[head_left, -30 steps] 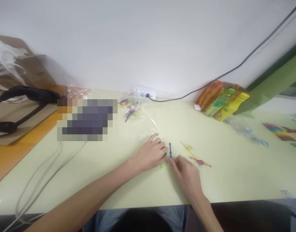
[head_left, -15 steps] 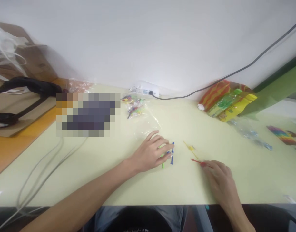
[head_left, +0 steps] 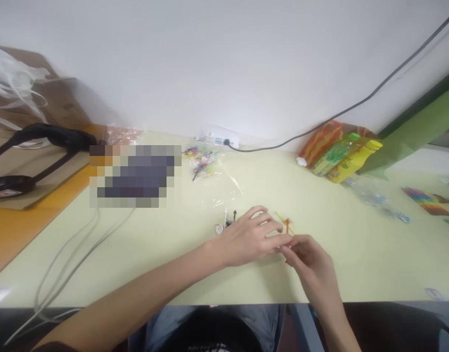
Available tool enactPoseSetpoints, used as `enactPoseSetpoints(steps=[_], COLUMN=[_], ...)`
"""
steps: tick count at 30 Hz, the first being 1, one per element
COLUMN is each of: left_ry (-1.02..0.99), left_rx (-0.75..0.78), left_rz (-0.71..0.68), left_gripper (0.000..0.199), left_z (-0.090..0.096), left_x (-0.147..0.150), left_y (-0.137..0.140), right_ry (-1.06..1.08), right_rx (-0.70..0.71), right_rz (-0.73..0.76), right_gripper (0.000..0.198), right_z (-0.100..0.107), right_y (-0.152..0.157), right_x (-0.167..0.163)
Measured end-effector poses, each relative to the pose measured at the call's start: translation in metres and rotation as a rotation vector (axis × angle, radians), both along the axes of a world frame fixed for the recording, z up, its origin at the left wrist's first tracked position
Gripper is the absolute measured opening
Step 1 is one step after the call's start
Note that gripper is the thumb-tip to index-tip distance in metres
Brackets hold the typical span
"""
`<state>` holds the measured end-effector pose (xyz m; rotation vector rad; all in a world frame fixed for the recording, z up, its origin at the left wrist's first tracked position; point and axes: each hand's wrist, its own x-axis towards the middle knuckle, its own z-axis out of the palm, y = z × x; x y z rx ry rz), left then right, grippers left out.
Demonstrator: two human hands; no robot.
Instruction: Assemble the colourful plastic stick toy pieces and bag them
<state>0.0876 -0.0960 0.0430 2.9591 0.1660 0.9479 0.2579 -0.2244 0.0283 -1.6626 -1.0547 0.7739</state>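
A small red arrow-tipped plastic piece (head_left: 287, 225) stands upright between my two hands, its lower part partly covered by fingers. My right hand (head_left: 314, 261) is closed in a pinch on it. From the other side, the thumb and index finger of my left hand (head_left: 252, 238) meet it too, the other fingers curved and spread. Just behind lies a thin yellow plastic piece (head_left: 279, 215), partly hidden. To the left of my left hand are a white piece with a round end (head_left: 219, 228) and a black arrow-tipped piece (head_left: 235, 214).
A clear bag of colourful plastic pieces (head_left: 204, 164) lies toward the wall. A pixelated dark device (head_left: 136, 176) with cables is at left, near a black-framed object (head_left: 44, 134) on cardboard. Snack packages (head_left: 342, 156), a power strip (head_left: 219, 137) and a rainbow-striped item (head_left: 426, 200) line the back and right.
My right hand has moved left and up with the red piece, now upright. My left hand has shifted right to meet it, uncovering the white and black pieces. The view has shifted slightly.
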Motion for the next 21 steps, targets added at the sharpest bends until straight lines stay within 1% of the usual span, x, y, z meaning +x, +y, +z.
enactPoseSetpoints(steps=[3,7,10,14,17,21], left_ry=[-0.047,-0.091,-0.106,-0.130,-0.142,-0.076], left_rx=[-0.002,-0.006,-0.040,-0.140,-0.179,-0.180], left_rz=[0.011,0.033,0.030,0.041,0.060,0.052], left_gripper=[0.015,0.017,0.015,0.015,0.012,0.007], left_z=[0.003,0.004,0.003,0.000,-0.002,-0.002], left_x=[0.003,-0.002,-0.001,0.008,0.015,0.021], left_y=[0.003,0.004,0.001,-0.004,-0.007,-0.009], right_ry=[0.065,0.089,0.077,-0.054,-0.219,-0.394], right_rx=[0.023,0.054,0.088,0.130,0.087,0.044], right_rz=[0.021,0.058,0.057,0.008,-0.012,-0.004], right_gripper=[0.029,0.027,0.028,0.025,0.021,0.026], right_z=[0.007,0.012,0.014,0.013,0.012,0.008], right_y=[0.005,0.004,0.002,0.000,0.000,0.000], right_x=[-0.006,-0.006,-0.010,-0.014,-0.013,-0.010])
